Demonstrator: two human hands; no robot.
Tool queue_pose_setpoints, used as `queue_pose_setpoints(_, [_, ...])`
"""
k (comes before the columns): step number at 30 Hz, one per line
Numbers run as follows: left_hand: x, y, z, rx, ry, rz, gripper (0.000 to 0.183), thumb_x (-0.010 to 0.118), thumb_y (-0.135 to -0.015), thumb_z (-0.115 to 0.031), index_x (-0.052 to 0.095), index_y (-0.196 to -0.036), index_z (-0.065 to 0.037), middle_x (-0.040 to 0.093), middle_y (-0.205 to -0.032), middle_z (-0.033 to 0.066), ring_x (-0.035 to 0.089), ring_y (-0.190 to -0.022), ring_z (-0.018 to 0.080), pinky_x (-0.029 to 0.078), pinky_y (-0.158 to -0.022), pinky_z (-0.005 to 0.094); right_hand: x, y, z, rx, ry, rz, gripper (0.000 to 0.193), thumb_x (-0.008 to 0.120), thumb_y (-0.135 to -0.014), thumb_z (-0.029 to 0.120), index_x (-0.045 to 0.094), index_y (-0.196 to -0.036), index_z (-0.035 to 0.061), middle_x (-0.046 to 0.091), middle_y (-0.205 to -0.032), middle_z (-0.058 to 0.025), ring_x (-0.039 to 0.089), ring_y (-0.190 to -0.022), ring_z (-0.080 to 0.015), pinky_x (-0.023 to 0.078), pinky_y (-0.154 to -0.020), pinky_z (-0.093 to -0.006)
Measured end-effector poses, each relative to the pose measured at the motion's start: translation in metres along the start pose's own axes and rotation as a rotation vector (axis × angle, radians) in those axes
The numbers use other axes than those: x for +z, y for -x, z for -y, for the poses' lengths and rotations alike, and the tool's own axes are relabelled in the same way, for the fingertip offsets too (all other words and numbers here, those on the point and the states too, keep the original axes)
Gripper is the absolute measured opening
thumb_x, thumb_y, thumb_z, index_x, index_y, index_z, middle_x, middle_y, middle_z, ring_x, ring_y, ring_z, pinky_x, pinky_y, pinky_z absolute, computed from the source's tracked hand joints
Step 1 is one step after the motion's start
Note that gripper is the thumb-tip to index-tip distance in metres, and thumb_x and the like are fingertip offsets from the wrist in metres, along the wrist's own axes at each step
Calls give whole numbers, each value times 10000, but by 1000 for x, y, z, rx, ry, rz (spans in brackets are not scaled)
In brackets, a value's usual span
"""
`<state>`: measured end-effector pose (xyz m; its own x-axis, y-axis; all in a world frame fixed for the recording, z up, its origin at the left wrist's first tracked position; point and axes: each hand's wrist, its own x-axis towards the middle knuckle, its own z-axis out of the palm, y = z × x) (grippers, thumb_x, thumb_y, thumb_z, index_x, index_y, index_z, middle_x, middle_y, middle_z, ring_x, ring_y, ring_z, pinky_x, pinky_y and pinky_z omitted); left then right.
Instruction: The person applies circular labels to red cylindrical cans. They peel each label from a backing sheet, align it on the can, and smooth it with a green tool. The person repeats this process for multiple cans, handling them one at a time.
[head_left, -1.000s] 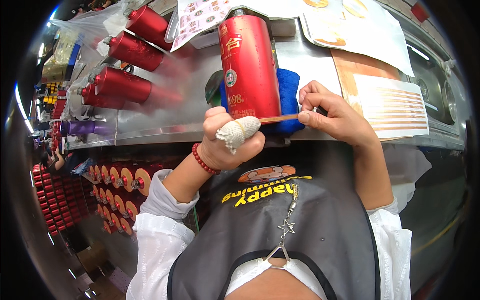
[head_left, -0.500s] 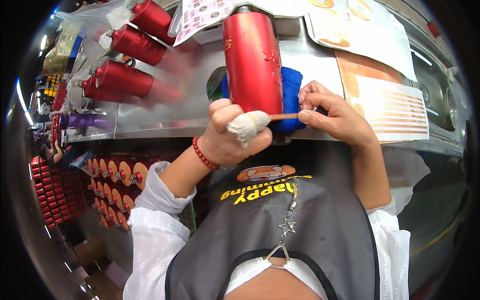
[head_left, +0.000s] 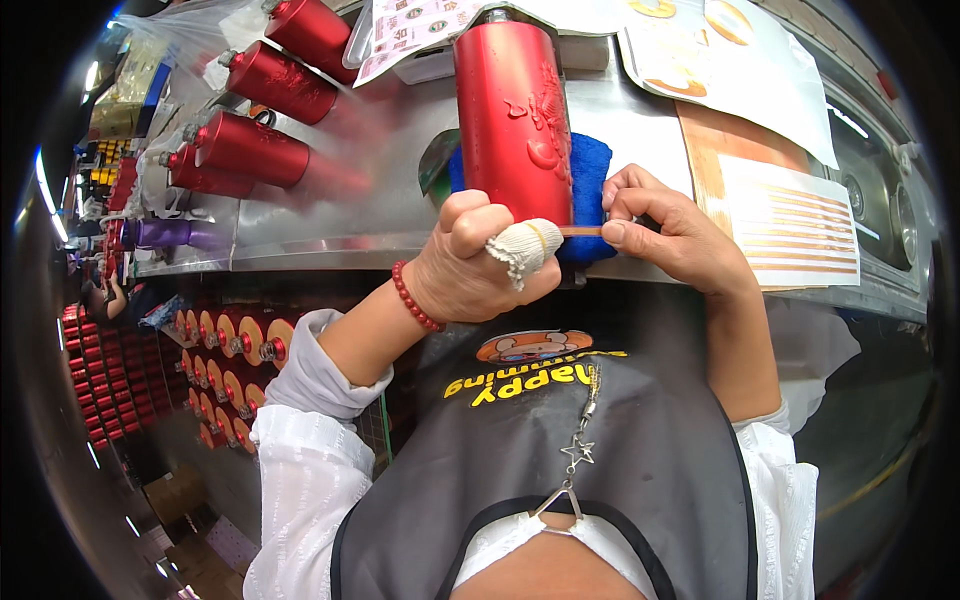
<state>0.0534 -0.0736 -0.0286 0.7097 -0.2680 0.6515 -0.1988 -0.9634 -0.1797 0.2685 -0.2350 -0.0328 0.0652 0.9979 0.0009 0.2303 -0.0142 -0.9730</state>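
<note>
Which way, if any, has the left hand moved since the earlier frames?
Yes: rightward. The left hand now sits closer to the white striped sheet, and the gap to the right hand has narrowed.

Red bottle point(head_left: 513, 120) has rolled: print's gone, raised pattern's point(head_left: 540, 125) up now. My L hand point(head_left: 472, 262) shifted right, nearer my R hand point(head_left: 672, 235), w/ less strip point(head_left: 583, 231) btwn.

- Bright light fills the centre, paling the metal worktop point(head_left: 390, 190).
- White light streaks point(head_left: 47, 190) glare at the left rim.
- A soft sheen lies on the large red bottle point(head_left: 505, 110); smaller red bottles point(head_left: 255, 150), upper left, cast hazy reflections.
- Beneath the worktop it is dimmer.
- Fisheye curvature bends edges; black vignetting darkens the corners.
</note>
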Motion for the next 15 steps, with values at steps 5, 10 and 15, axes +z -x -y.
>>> queue_pose_setpoints(5, [-7, 16, -6, -98, -76, -15, 220, 710, -617, -135, 662, -793, -259, 622, -1067, -56, 408, -991, 229, 416, -775, 377, 4, -3, 8, 26, -16, 11, 240, 683, -935, 222, 578, -847, 25, 483, -1034, -53, 457, -994, -165, 370, -884, -267])
queue_pose_setpoints(10, [-4, -1, -2, -2, -5, -5, 252, 718, -579, -153, 675, -805, -257, 602, -1081, -69, 417, -1010, 232, 394, -743, 361, 6, -4, 2, -5, 7, 12, 237, 678, -942, 209, 578, -840, 20, 481, -1015, -52, 456, -971, -164, 374, -875, -266])
queue_pose_setpoints(15, [-3, 2, 0, 15, -58, -19, 192, 694, -592, -138, 632, -740, -243, 593, -1033, -74, 402, -968, 242, 393, -729, 360, 8, -3, 4, -7, -10, -17, 231, 679, -942, 198, 579, -835, 20, 486, -998, -50, 450, -943, -163, 382, -864, -275])
